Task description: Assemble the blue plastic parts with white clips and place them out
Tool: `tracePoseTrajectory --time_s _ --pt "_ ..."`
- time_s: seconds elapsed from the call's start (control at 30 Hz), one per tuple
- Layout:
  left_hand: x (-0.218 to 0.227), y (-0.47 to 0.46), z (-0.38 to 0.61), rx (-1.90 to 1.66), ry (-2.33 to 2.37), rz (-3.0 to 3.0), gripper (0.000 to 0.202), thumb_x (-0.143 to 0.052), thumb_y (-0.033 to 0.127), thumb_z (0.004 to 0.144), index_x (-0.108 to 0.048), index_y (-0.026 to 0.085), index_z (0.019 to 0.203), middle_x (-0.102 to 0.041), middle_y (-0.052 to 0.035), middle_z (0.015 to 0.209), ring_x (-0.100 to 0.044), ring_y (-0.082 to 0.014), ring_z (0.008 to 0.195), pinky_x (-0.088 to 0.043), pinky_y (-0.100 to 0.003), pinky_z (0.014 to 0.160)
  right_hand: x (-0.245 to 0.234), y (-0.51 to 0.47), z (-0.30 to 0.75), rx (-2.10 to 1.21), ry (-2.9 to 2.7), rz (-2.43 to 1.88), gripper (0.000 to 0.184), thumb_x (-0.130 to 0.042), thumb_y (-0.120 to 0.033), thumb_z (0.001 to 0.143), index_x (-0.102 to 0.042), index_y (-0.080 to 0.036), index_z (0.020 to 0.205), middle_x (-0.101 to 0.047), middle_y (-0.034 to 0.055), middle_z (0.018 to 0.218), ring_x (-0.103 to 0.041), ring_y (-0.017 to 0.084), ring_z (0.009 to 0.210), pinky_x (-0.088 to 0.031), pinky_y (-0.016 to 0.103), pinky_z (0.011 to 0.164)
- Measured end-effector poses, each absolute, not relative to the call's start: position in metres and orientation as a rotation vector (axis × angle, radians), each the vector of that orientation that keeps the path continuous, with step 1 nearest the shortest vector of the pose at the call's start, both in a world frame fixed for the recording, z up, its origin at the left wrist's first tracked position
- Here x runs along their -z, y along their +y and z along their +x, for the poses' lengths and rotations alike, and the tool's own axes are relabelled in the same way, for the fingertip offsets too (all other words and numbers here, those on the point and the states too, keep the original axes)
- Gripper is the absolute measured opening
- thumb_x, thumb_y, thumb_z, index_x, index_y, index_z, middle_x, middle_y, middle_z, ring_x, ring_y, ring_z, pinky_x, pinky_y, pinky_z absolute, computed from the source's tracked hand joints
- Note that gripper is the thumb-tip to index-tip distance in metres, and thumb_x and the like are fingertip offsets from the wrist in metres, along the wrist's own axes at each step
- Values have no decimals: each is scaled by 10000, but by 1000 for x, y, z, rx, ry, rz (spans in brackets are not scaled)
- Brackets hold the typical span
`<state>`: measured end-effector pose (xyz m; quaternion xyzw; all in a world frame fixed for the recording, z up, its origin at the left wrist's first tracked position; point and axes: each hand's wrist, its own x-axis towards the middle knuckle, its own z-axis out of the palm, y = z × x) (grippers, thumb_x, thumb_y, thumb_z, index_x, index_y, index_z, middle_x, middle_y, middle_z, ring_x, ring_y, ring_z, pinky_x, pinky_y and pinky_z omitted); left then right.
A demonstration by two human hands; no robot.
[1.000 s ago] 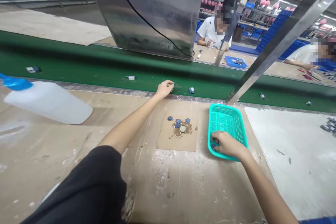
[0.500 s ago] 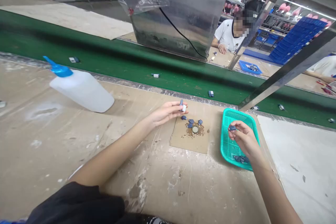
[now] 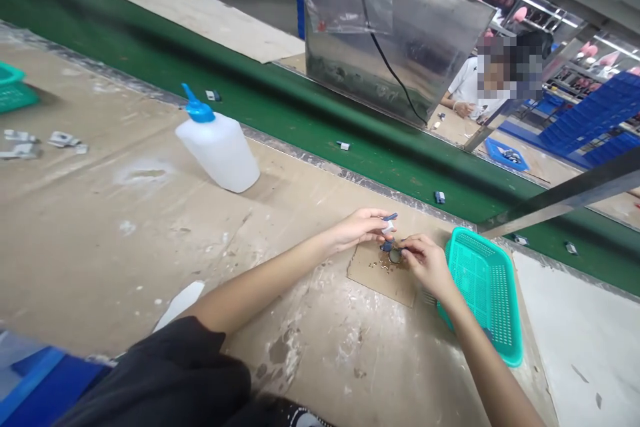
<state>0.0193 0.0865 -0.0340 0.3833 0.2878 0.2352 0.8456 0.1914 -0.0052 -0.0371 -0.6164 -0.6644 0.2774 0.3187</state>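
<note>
Filling the bottom left of the frame, a black sleeve (image 3: 165,380) is nearest, with a blue bin (image 3: 55,380) by it in the corner. Next comes the big brown desk (image 3: 310,320). On its right side sits a green basket (image 3: 473,287) full of little holes. A flat bit of cardboard (image 3: 375,277), spotted with wet-looking drops, lies just right of the middle of the frame. The right hand (image 3: 425,263) is at the cardboard's right side, its fingertips pinching a small dark piece (image 3: 403,249), mostly hidden, close by a round cap (image 3: 395,256); I cannot tell if piece and cap touch. Up and to the left, the left hand (image 3: 356,230) grips a blue and white piece (image 3: 389,225) above the cardboard's far edge. Loose blue bits (image 3: 386,247) sit by the cap. Left of the middle is a white bottle (image 3: 220,153) with a blue top. Past the desk, a green belt (image 3: 295,123) slants down from the upper left to the right, with little parts (image 3: 440,197) spread along it. Behind it is a shiny metal box (image 3: 340,60), and in the upper right, a person (image 3: 465,83) in a white shirt near a blue tray (image 3: 493,149).
</note>
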Motion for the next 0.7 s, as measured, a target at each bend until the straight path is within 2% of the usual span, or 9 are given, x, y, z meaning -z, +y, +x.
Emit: tracePoseTrajectory --time_s 0.13,0.23,0.43,0.57,0.7 --pt "35 88 20 -477 577 805 216 -578 97 735 -576 105 951 -647 -76 852 -612 -88 652 -460 -237 711 41 -4 192 -779 -1752 -1671 185 -498 -163 723 -612 -172 869 -500 89 948 -553 157 695 -499 306 607" --pt "35 90 20 -505 590 806 211 -576 93 735 -580 108 946 -644 -81 885 -618 -96 671 -463 -232 700 40 -4 194 -758 -1840 -1684 192 -479 -137 722 -588 -170 876 -524 84 940 -539 135 613 -481 287 554" --pt "37 89 20 -520 628 781 240 -594 60 713 -592 110 947 -636 -60 861 -622 -101 691 -464 -267 786 40 -4 193 -400 -2243 -1701 248 -393 -43 729 -491 -170 917 -572 78 867 -529 198 816 -428 313 722" --pt "42 84 23 -577 609 782 272 -638 41 672 -610 121 931 -624 -37 824 -624 -110 724 -441 -311 868 43 -5 186 -318 -2363 -1828 249 -345 -18 721 -424 -180 893 -559 88 876 -520 208 836 -402 281 680" --pt "45 83 25 -584 606 850 269 -672 62 640 -624 127 896 -632 -34 832 -614 -113 717 -442 -336 858 44 -5 183 -303 -2390 -1857 230 -342 -27 713 -404 -189 866 -547 75 811 -520 199 753 -387 271 634"
